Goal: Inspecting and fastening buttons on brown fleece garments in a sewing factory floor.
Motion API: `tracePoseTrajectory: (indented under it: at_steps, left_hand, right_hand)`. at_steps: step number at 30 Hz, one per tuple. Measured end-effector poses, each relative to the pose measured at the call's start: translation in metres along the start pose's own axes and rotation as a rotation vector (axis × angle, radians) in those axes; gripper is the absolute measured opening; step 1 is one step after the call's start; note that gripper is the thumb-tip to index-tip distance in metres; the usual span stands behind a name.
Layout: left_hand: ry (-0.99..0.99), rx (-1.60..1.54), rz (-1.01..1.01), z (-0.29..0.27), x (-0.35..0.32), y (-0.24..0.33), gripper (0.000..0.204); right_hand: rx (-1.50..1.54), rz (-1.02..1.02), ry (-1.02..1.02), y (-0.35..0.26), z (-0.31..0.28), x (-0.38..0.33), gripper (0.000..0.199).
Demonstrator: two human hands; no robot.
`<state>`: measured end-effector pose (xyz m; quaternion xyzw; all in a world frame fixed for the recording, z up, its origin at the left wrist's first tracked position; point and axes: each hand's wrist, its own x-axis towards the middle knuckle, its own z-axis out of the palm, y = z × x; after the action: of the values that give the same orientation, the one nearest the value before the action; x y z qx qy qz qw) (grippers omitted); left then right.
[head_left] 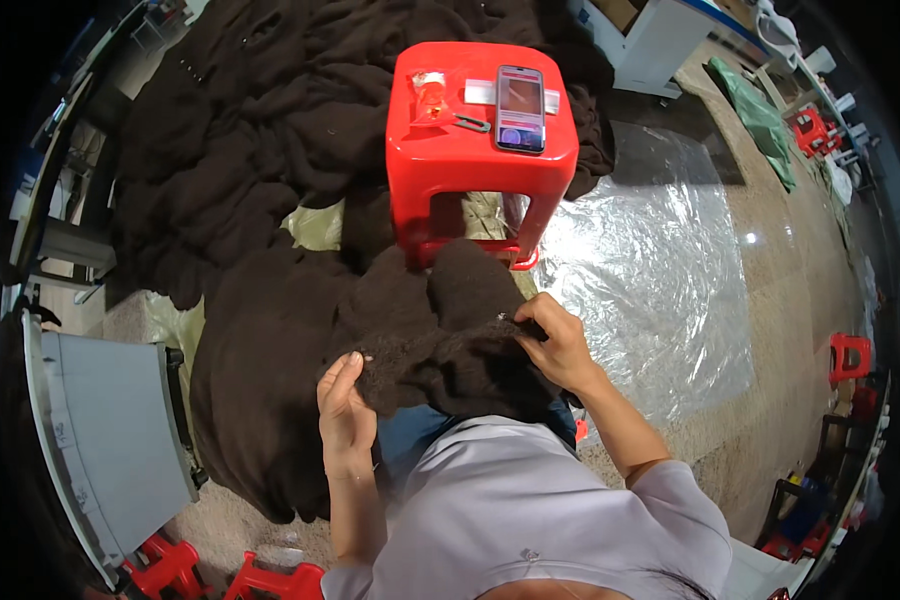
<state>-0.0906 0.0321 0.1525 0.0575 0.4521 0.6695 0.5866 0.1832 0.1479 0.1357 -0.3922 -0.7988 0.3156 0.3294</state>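
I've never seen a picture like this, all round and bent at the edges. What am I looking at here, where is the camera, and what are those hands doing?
There is no machine here: a person wears a wide fisheye camera on the head, looking down, so straight lines curve toward the rim. The two bare forearms rising from the bottom are that person's own. The left hand and the right hand each grip an edge of a dark brown fuzzy garment held over the lap. More of the same dark brown fabric lies in a big pile on the floor ahead and to the left. In front stands a red plastic stool. On its seat lie a smartphone with its screen lit, a small pair of snips and a small clear packet. A clear plastic sheet covers the floor to the right.
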Motion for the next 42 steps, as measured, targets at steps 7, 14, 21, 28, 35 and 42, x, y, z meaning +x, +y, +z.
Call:
tracePoseTrajectory:
  at_steps: [7, 14, 21, 28, 35, 42]
  left_hand:
    - [-0.033, 0.058, 0.037, 0.012, 0.004, -0.005, 0.016]
    - [-0.062, 0.207, 0.104, 0.026, 0.008, -0.026, 0.011]
    - [-0.167, 0.221, 0.122, 0.042, -0.001, -0.039, 0.011]
    - [-0.129, 0.183, 0.113, 0.037, -0.002, -0.039, 0.011]
    - [-0.314, 0.572, 0.231, 0.016, -0.002, -0.028, 0.015]
    - [-0.078, 0.759, 0.644, 0.027, -0.014, -0.05, 0.017]
  right_hand:
    - [0.005, 0.071, 0.123, -0.009, -0.01, 0.003, 0.044]
    - [-0.031, -0.133, 0.025, -0.04, -0.011, 0.004, 0.043]
    - [-0.031, -0.492, 0.133, -0.059, 0.041, 0.012, 0.035]
    - [-0.048, -0.418, 0.016, -0.057, 0.044, 0.013, 0.04]
    - [0.459, -0.007, -0.446, -0.057, 0.024, 0.04, 0.021]
    - [0.266, -0.066, -0.187, -0.065, 0.055, 0.014, 0.015]
